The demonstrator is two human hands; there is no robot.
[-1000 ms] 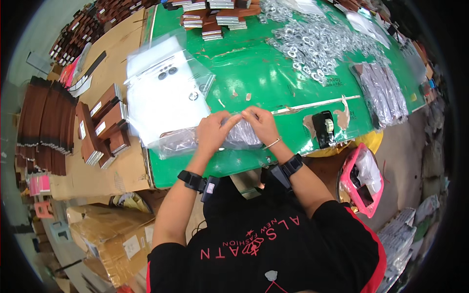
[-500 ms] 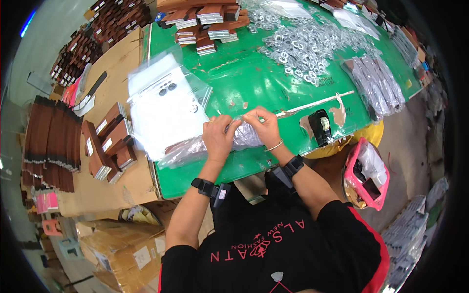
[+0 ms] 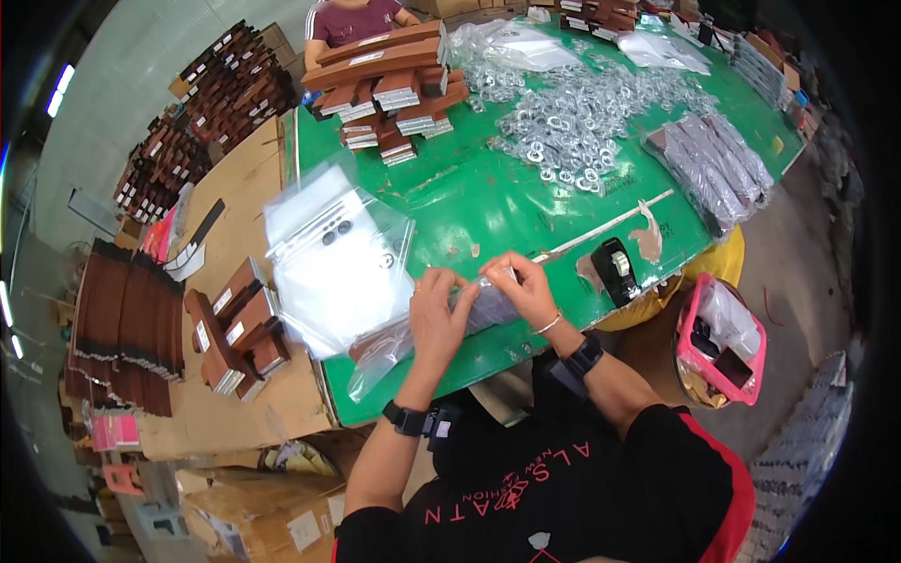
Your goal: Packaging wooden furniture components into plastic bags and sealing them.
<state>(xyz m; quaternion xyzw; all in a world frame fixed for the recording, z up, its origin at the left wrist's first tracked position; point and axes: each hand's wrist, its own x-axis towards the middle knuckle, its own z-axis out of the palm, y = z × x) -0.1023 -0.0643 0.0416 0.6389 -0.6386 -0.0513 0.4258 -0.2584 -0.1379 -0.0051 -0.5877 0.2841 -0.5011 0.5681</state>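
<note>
A clear plastic bag (image 3: 383, 364) lies along the near edge of the green table, around a long brown piece (image 3: 364, 343) of which only one end shows plainly. My left hand (image 3: 439, 314) is closed on the bag's upper side, with thumb and fingers pinched at the film. Close beside it, my right hand (image 3: 527, 293) pinches the same plastic near the bag's right part. The film between the hands is crinkled, and my fingers partly hide it. Just beyond my left hand is a stack of flat clear bags (image 3: 328, 272).
A black tape dispenser (image 3: 615, 270) sits right of my hands. Farther back are small bagged metal rings (image 3: 563, 131), stacked brown pieces (image 3: 380, 89) and wrapped packages (image 3: 715, 169). More brown pieces (image 3: 235, 324) lie left on cardboard. A pink basket (image 3: 690, 324) stands below the table's right edge.
The whole view has tilted, so the table appears lower and another person's torso shows at the far side. Both hands still pinch the bag, with slightly changed finger positions.
</note>
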